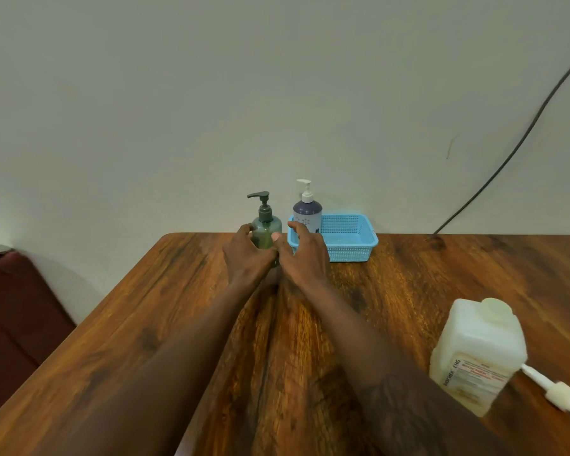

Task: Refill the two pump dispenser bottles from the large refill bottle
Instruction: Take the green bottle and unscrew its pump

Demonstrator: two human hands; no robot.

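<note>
The left hand (pixel 244 255) curls around the left side of the green pump dispenser bottle (pixel 266 232), fingers on its body. The right hand (pixel 305 255) comes in from the right with its fingers spread wide, thumb tip just against the bottle's right shoulder; whether it really grips cannot be told.

The green bottle stands upright at the far edge of the wooden table (pixel 145 324), its dark pump head on. Just right of it, the purple pump dispenser bottle (pixel 307 216) stands upright in the left end of the blue basket (pixel 349 240), white pump on. The large refill bottle (pixel 477 353) sits near and to the right, well apart, with a loose white pump (pixel 553 388) lying beside it.

The step in hand looks like bringing the green bottle nearer for opening. It would be best held low on the body, kept upright, and set down close to the refill bottle, then steadied with one hand while the other unscrews the pump collar.
</note>
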